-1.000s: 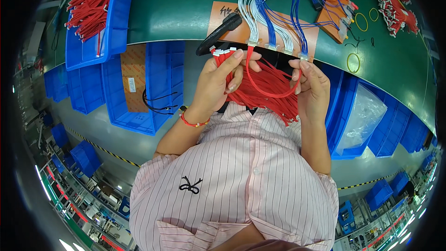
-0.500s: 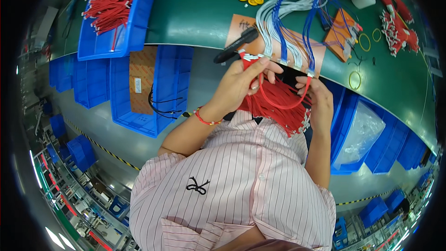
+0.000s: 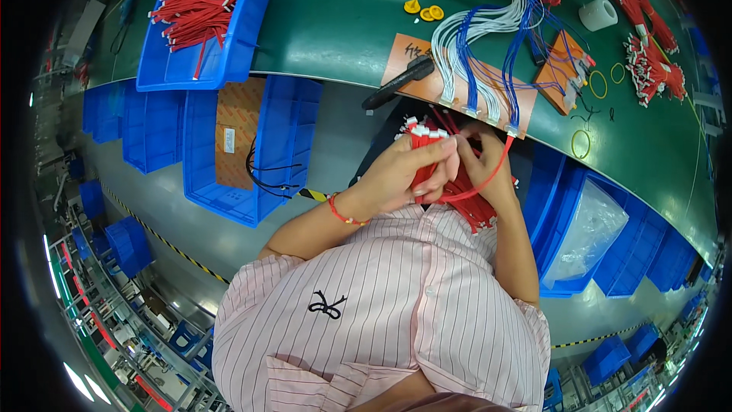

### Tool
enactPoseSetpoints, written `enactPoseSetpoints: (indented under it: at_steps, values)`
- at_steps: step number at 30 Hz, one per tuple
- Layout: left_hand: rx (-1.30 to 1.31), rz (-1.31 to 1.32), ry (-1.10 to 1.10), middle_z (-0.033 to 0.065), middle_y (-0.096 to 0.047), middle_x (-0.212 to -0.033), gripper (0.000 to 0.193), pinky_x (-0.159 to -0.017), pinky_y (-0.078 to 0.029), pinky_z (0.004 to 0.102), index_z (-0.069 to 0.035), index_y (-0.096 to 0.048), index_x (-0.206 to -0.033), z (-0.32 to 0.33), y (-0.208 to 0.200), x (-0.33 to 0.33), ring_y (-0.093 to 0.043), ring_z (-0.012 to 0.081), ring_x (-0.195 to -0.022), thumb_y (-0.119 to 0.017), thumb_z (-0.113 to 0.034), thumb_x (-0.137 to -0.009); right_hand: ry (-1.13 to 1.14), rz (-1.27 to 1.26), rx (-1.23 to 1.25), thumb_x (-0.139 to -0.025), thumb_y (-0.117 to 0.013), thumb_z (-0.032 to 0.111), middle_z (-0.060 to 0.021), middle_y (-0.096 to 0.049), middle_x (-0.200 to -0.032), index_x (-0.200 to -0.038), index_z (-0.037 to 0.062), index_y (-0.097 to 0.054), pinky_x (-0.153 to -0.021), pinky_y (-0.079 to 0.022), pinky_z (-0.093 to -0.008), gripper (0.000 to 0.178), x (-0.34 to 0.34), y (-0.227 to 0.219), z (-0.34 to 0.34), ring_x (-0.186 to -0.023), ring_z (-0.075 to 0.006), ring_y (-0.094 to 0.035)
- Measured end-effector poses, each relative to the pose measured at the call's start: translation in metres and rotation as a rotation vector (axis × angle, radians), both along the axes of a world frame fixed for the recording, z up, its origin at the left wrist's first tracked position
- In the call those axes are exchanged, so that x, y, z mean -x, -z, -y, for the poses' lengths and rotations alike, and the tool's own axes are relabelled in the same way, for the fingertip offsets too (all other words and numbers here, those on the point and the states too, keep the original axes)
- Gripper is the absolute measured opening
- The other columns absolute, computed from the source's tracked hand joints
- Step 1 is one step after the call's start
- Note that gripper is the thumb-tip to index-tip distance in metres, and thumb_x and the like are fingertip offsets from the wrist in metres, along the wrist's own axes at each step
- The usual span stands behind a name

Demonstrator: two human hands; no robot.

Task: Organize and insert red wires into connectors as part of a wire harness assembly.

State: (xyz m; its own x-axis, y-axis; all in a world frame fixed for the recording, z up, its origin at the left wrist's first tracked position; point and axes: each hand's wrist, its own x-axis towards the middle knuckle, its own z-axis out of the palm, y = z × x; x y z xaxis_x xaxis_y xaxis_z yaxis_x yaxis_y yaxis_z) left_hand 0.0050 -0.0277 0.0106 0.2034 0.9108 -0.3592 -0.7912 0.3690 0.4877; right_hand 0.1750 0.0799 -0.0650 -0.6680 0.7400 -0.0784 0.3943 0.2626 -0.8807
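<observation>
My left hand is closed round a bundle of thin red cables, whose white connectors stick up above the fingers. Close beside it, my right hand has its fingers curled in toward the bundle; what they hold is hidden. One red cable hangs in a curve from a white connector at the board's edge, passing across my right hand toward the left. An orange-brown board lies at the table's near edge, with white wires and blue wires running to its connectors.
A black clamp-like tool juts over the board's left corner. The green table bears a blue bin of red cables, yellow caps, an orange block, a white roll and tied red cable bundles. Blue bins stand below.
My right hand has left the connector at the board's edge and moved left and inward, beside my left hand. My left hand has lowered with its bundle. The red cable stays at the connector.
</observation>
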Motion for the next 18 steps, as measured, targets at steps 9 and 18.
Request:
enactPoseSetpoints:
  at_steps: [9, 18]
  values:
    - [0.088, -0.283, -0.165, -0.0101, -0.035, -0.058, 0.029, -0.046, -0.019, 0.0222, 0.0, -0.068, -0.114, 0.02, 0.002, -0.01, -0.026, 0.0012, -0.049, -0.058, -0.024, -0.1, 0.137, -0.272, -0.318, -0.086, -0.068, -0.003, -0.0118, -0.062, -0.08, -0.091, 0.0007, -0.054, -0.055, -0.046, -0.028, 0.016, -0.01, -0.048, 0.031, -0.061, -0.0162, -0.058]
    - [0.068, -0.46, -0.324, -0.0069, -0.045, -0.058, 0.029, -0.045, -0.02, 0.0219, 0.001, -0.068, -0.114, 0.002, 0.003, -0.02, -0.029, 0.0006, -0.048, -0.057, -0.022, -0.101, -0.034, -0.161, -0.303, -0.081, -0.071, 0.0, -0.0111, -0.061, -0.082, -0.091, 0.0027, -0.056, -0.061, -0.05, -0.0337, 0.017, 0.001, -0.047, 0.036, -0.068, -0.0275, -0.061]
